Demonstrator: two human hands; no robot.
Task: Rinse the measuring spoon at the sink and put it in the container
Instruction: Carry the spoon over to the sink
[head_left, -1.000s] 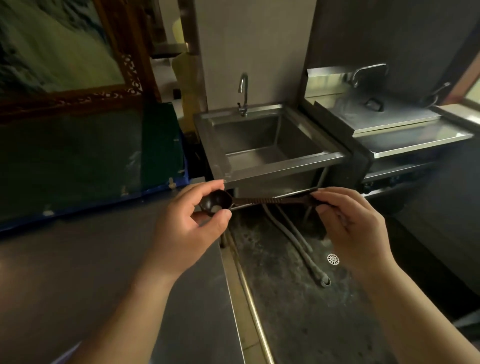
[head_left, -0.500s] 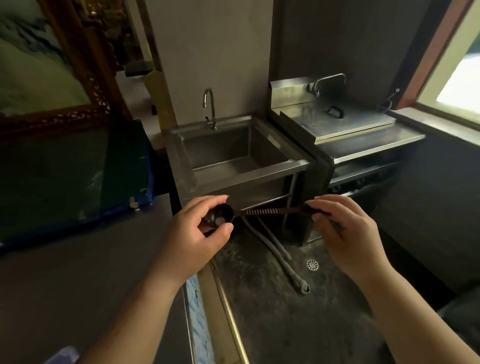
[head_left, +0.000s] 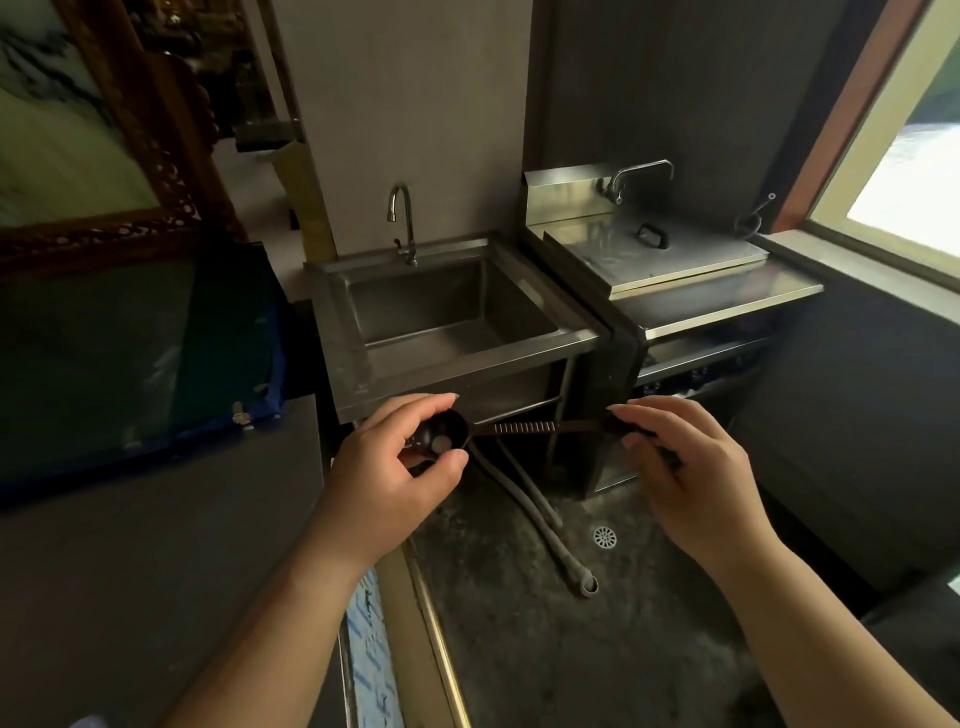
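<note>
I hold a dark brown measuring spoon (head_left: 524, 428) level in front of me, below the front edge of the steel sink (head_left: 467, 358). My left hand (head_left: 395, 478) pinches its round bowl, which has a small pale residue inside. My right hand (head_left: 685, 467) grips the far end of the ribbed handle. The sink basin looks dry, and its curved tap (head_left: 402, 218) stands at the back rim with no water running. No container is in view.
A steel unit with a lidded top (head_left: 670, 260) and a second tap (head_left: 639, 176) stands right of the sink. Grey hoses (head_left: 540, 525) and a floor drain (head_left: 604, 536) lie on the floor below. A dark counter (head_left: 130, 545) sits at my left, a window (head_left: 909, 171) at right.
The view has swung right and drawn closer to the sink, which now sits more central. Both hands keep the same hold on the spoon.
</note>
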